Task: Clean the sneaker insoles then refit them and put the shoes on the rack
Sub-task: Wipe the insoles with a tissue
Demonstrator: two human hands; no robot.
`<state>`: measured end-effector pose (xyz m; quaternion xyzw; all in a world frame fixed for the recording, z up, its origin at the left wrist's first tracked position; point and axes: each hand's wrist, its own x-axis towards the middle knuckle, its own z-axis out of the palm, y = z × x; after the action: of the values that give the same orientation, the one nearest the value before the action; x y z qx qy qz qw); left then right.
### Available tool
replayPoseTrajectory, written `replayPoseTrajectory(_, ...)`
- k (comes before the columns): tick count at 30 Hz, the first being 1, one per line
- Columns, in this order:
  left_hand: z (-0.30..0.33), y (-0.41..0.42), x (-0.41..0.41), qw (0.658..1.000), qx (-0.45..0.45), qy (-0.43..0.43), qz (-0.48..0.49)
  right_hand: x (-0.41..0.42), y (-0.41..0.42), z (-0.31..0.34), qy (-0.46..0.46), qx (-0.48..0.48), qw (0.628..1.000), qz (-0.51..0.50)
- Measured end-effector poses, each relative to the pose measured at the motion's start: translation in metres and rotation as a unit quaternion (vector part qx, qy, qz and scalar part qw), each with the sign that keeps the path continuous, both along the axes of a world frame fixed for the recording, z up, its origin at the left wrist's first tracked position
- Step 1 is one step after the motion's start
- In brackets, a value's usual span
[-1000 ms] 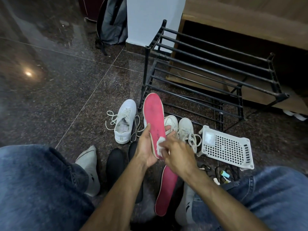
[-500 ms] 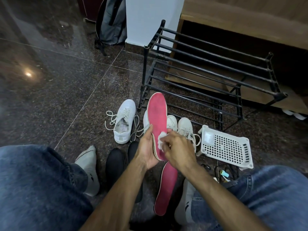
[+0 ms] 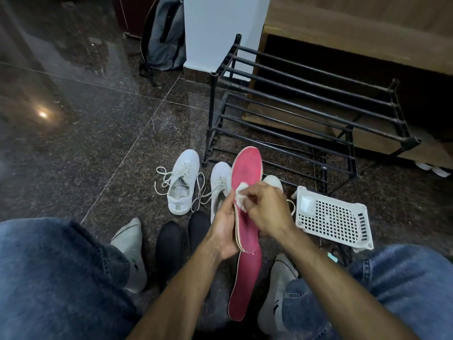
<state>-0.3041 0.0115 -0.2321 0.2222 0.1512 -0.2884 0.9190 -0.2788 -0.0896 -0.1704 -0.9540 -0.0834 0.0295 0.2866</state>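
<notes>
Nearest, between the person's knees, a second pink insole (image 3: 245,285) lies flat on the floor (image 3: 85,148), waiting its turn. Just above it, the left hand (image 3: 224,231) is curled round the left edge and heel of the held insole (image 3: 246,182), propping it with the toe pointing away. The right hand (image 3: 266,207) pinches a small white wipe (image 3: 241,196) and presses it against the pink face near the middle. The cleaning step looks to be in hand, with the first of two insoles being wiped. Next the wipe probably needs to travel toward the toe or heel, while the left hand keeps the thin sole from bending. Farther off, the white sneakers (image 3: 182,182) stand unlaced on the floor, a white basket (image 3: 333,217) lies to their right, and the black rack (image 3: 306,111) stands beyond, carrying no shoes.
</notes>
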Motion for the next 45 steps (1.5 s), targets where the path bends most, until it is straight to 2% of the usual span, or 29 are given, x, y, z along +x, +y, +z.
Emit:
replayPoseTrajectory(3,-0.012,0.009,0.004,1.0,0.01,0.01,0.018,-0.031,-0.005,-0.004,0.045,0.019,0.996,0.071)
replayPoseTrajectory(5,-0.012,0.009,0.005,1.0,0.005,0.003,0.018,-0.037,-0.009,-0.006,0.035,0.021,0.996,0.086)
replayPoseTrajectory(8,-0.003,-0.003,0.0,1.0,0.005,-0.013,-0.008,-0.015,-0.009,-0.003,-0.031,0.044,0.998,0.018)
replayPoseTrajectory(11,0.0,-0.014,-0.006,0.997,0.049,-0.032,-0.051,0.018,-0.004,0.003,-0.029,0.03,0.998,-0.038)
replayPoseTrajectory(16,-0.01,-0.004,-0.005,0.999,0.027,-0.005,-0.018,0.001,0.007,0.005,-0.013,-0.03,0.999,0.003)
replayPoseTrajectory(19,-0.017,0.003,-0.004,1.0,0.025,-0.004,0.004,-0.024,0.004,0.002,0.014,-0.032,0.999,0.014)
replayPoseTrajectory(22,-0.017,0.0,-0.003,1.0,0.03,0.0,-0.003,-0.018,0.002,0.002,0.007,-0.043,0.999,0.002)
replayPoseTrajectory(25,-0.016,-0.009,-0.004,0.997,0.052,-0.039,-0.038,0.011,-0.001,0.006,-0.034,-0.058,0.997,-0.035)
replayPoseTrajectory(28,-0.015,-0.01,-0.004,0.995,0.065,-0.048,-0.059,0.028,-0.003,0.012,-0.019,-0.049,0.996,-0.074)
replayPoseTrajectory(34,-0.018,0.007,0.0,1.0,0.014,-0.016,-0.002,-0.034,0.0,0.006,0.045,-0.02,0.997,0.056)
replayPoseTrajectory(36,-0.018,0.006,-0.001,1.0,0.009,-0.019,-0.006,-0.038,-0.003,0.003,0.037,-0.028,0.997,0.067)
replayPoseTrajectory(39,-0.012,-0.004,-0.003,0.999,0.016,-0.028,-0.027,-0.013,-0.007,0.004,-0.036,-0.037,0.999,0.008)
replayPoseTrajectory(42,-0.01,-0.01,-0.004,0.997,0.041,-0.045,-0.05,0.018,-0.008,0.012,-0.033,-0.055,0.995,-0.073)
replayPoseTrajectory(45,-0.009,-0.005,-0.002,0.998,0.033,-0.037,-0.026,0.01,-0.001,0.018,-0.007,-0.078,0.996,-0.031)
